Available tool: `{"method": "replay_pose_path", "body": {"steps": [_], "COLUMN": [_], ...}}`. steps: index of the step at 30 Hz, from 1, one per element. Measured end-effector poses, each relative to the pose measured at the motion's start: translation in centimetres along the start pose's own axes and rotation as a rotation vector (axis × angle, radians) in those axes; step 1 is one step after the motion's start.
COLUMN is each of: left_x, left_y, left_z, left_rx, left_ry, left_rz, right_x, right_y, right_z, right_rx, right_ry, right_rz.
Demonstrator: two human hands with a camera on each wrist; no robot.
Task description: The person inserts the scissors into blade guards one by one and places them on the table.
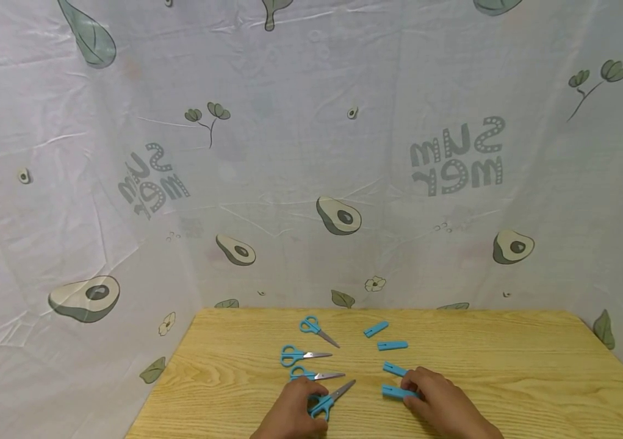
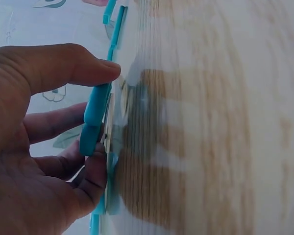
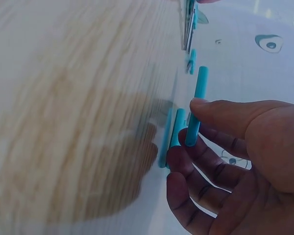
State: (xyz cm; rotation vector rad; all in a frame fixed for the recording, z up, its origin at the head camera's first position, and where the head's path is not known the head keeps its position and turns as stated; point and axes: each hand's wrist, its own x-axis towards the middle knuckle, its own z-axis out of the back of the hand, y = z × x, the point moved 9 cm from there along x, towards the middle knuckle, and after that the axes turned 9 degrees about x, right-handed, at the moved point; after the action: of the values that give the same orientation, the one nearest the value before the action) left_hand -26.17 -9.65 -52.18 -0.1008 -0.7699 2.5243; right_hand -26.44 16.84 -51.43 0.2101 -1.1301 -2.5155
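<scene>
Several small scissors with blue handles lie on a wooden table (image 1: 509, 360), with several blue blade caps to their right. My left hand (image 1: 311, 399) grips the handle of the nearest scissors (image 1: 338, 391); the left wrist view shows thumb and fingers pinching that blue handle (image 2: 94, 117) at the table surface. My right hand (image 1: 407, 390) pinches the nearest cap (image 1: 392, 392) between thumb and fingers. In the right wrist view this cap (image 3: 196, 103) stands slightly off the wood, and another cap (image 3: 167, 139) lies just beside the fingers.
Three more scissors (image 1: 315, 328) (image 1: 300, 355) (image 1: 319, 375) lie in a column beyond my left hand. Three more caps (image 1: 376, 329) (image 1: 392, 345) (image 1: 395, 368) lie beyond my right hand. A white avocado-print cloth (image 1: 311, 152) hangs around the table's back and sides.
</scene>
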Motion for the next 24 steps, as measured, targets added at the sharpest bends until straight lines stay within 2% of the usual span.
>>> {"method": "replay_pose_path", "body": {"steps": [5,10,24], "left_x": [0.24,0.29,0.32], "left_y": [0.26,0.19,0.9], "left_z": [0.02,0.02,-0.67], "left_rx": [-0.096,-0.106,-0.25], "left_ry": [-0.007,0.0,0.069], "left_rz": [0.015,0.016,0.123], "right_x": [-0.19,-0.37,-0.52], "right_y": [0.01,0.17,0.23], "right_z": [0.18,0.36,0.58], "right_rx": [0.0,-0.002,0.03], "right_ry": [-0.003,-0.013,0.004], "right_rz": [0.009,0.029,-0.006]}}
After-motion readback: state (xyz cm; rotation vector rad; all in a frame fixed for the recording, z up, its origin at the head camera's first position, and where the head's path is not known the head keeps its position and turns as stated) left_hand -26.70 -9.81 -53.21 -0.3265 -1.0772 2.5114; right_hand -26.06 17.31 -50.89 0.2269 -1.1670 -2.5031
